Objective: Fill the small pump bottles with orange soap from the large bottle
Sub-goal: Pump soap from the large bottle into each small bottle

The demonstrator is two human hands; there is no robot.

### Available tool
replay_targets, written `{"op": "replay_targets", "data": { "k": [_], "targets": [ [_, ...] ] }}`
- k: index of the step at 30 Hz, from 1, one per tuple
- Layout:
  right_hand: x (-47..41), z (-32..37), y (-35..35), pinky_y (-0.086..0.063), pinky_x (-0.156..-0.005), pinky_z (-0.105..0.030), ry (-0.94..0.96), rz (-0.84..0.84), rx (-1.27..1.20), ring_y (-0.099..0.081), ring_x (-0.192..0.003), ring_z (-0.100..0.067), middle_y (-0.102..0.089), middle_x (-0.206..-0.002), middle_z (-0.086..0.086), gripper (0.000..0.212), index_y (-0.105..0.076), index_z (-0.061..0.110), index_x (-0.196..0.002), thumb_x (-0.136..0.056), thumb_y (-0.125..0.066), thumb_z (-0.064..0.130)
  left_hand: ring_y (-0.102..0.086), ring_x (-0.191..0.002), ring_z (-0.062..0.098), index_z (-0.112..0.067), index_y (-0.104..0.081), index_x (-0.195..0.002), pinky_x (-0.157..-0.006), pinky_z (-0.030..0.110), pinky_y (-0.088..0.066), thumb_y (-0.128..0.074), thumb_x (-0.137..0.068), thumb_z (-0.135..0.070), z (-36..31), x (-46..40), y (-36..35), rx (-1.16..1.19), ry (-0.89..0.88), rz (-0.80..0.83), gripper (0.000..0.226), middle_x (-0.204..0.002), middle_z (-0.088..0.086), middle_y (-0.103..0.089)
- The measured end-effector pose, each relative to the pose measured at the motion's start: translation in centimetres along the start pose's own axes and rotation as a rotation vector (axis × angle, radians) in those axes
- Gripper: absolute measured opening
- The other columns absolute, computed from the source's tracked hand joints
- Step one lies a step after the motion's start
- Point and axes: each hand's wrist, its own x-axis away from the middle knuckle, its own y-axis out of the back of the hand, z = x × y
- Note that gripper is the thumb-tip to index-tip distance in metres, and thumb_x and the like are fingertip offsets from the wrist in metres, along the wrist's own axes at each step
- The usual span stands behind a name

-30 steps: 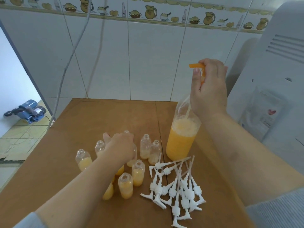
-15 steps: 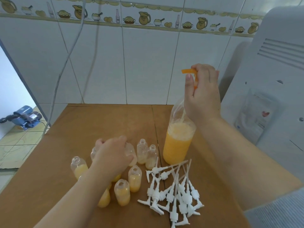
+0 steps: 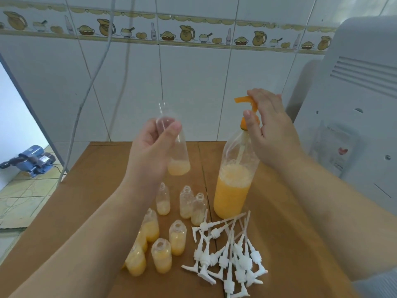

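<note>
My left hand [image 3: 151, 151] grips a small clear bottle [image 3: 177, 153] and holds it up above the table, with a little orange soap in its bottom and its open neck tilted up and left. The large bottle [image 3: 233, 190] stands upright on the table, about half full of orange soap. My right hand [image 3: 271, 130] rests on its orange pump head [image 3: 247, 102], fingers over the top and thumb against the pump collar. The small bottle's mouth is left of the pump spout, apart from it. Several small bottles [image 3: 177, 236] with orange soap stand below my left arm.
A pile of white pump tops [image 3: 229, 252] lies on the brown table [image 3: 96, 181] right of the small bottles. A white appliance [image 3: 354, 125] stands close at the right. A tiled wall is behind, with a hanging cable [image 3: 86, 95]. A blue machine [image 3: 34, 161] sits on the floor at left.
My left hand has lifted a small bottle from the group on the table up to the height of the pump. My right hand stays on the pump head.
</note>
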Motion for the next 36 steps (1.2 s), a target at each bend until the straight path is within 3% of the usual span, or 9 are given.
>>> {"op": "replay_targets", "data": {
  "k": [4,8,12,17,22,25,29,33,36],
  "targets": [
    [0.2,-0.1,-0.3,-0.015,-0.118,-0.042,-0.035,-0.015,-0.020,-0.035,-0.132,-0.018,-0.045,-0.138,-0.008,0.043,-0.042,0.009,-0.136,-0.101,-0.034,0.032,-0.063,-0.084,0.015,-0.011,-0.044,-0.123,-0.079,0.030,-0.054,-0.050,-0.093,-0.034,0.0,-1.9,-1.2,-0.101,-0.090,0.064,0.038,-0.097,0.000,-0.061],
    [0.0,0.2,-1.0,-0.032,-0.107,-0.054,-0.047,-0.061,-0.064,-0.037,-0.122,-0.014,-0.048,-0.129,-0.007,0.039,-0.045,0.008,-0.131,-0.100,-0.038,0.030,-0.053,-0.089,0.005,-0.017,-0.026,-0.138,-0.078,0.022,-0.043,-0.042,-0.100,-0.029,0.8,-3.4,-2.1,-0.534,-0.103,0.214,0.043,-0.109,-0.002,-0.050],
    [-0.2,0.4,-1.4,-0.036,-0.103,-0.056,-0.036,-0.085,-0.089,-0.038,-0.117,-0.012,-0.049,-0.125,-0.007,0.039,-0.047,0.008,-0.127,-0.098,-0.038,0.032,-0.052,-0.087,0.003,-0.022,-0.035,-0.138,-0.073,0.015,-0.039,-0.052,-0.096,-0.029,1.1,-4.1,-2.9,-0.685,-0.143,0.254,0.046,-0.117,-0.007,-0.050],
    [0.0,0.4,-1.6,-0.037,-0.102,-0.055,-0.036,-0.094,-0.088,-0.042,-0.118,-0.016,-0.046,-0.127,-0.004,0.038,-0.045,0.010,-0.128,-0.099,-0.039,0.033,-0.053,-0.084,0.005,-0.025,-0.042,-0.135,-0.072,0.012,-0.038,-0.060,-0.091,-0.030,0.6,-4.7,-3.8,-0.672,-0.181,0.248,0.047,-0.112,-0.009,-0.054],
    [0.0,0.5,-1.6,-0.038,-0.102,-0.055,-0.039,-0.112,-0.106,-0.044,-0.118,-0.017,-0.048,-0.126,-0.006,0.043,-0.047,0.010,-0.127,-0.099,-0.031,0.039,-0.053,-0.088,0.006,-0.028,-0.042,-0.137,-0.074,0.017,-0.038,-0.062,-0.089,-0.032,0.1,-5.3,-4.8,-0.704,-0.228,0.262,0.051,-0.111,-0.012,-0.053],
    [-0.3,0.2,-1.6,-0.032,-0.107,-0.055,-0.022,-0.131,-0.115,-0.041,-0.117,-0.012,-0.053,-0.121,-0.007,0.046,-0.051,0.007,-0.124,-0.099,-0.029,0.039,-0.052,-0.090,0.009,-0.031,-0.043,-0.137,-0.076,0.020,-0.037,-0.063,-0.088,-0.032,-0.2,-5.7,-4.9,-0.742,-0.251,0.270,0.052,-0.111,-0.012,-0.053],
    [-0.8,-0.5,-1.5,-0.014,-0.118,-0.042,-0.028,-0.139,-0.094,-0.048,-0.116,-0.015,-0.058,-0.117,-0.005,0.049,-0.056,0.008,-0.121,-0.099,-0.026,0.041,-0.048,-0.090,0.009,-0.031,-0.042,-0.138,-0.079,0.022,-0.035,-0.060,-0.090,-0.035,-0.5,-5.9,-4.8,-0.831,-0.329,0.301,0.052,-0.112,-0.012,-0.052],
    [-1.1,-0.7,-1.9,-0.011,-0.118,-0.036,-0.024,-0.166,-0.104,-0.047,-0.112,-0.012,-0.059,-0.113,-0.006,0.047,-0.058,0.007,-0.116,-0.099,-0.027,0.038,-0.044,-0.091,0.009,-0.028,-0.042,-0.138,-0.082,0.027,-0.039,-0.056,-0.092,-0.037,-0.4,-6.1,-4.7,-0.917,-0.406,0.305,0.050,-0.112,-0.010,-0.052],
    [-1.1,-0.6,-2.2,-0.011,-0.118,-0.035,-0.001,-0.181,-0.112,-0.046,-0.109,-0.009,-0.059,-0.110,-0.007,0.044,-0.059,0.006,-0.113,-0.099,-0.029,0.035,-0.050,-0.090,0.012,-0.026,-0.044,-0.136,-0.083,0.028,-0.042,-0.058,-0.091,-0.035,-0.4,-6.0,-4.8,-0.807,-0.362,0.300,0.048,-0.109,-0.010,-0.053]
  ]
}}
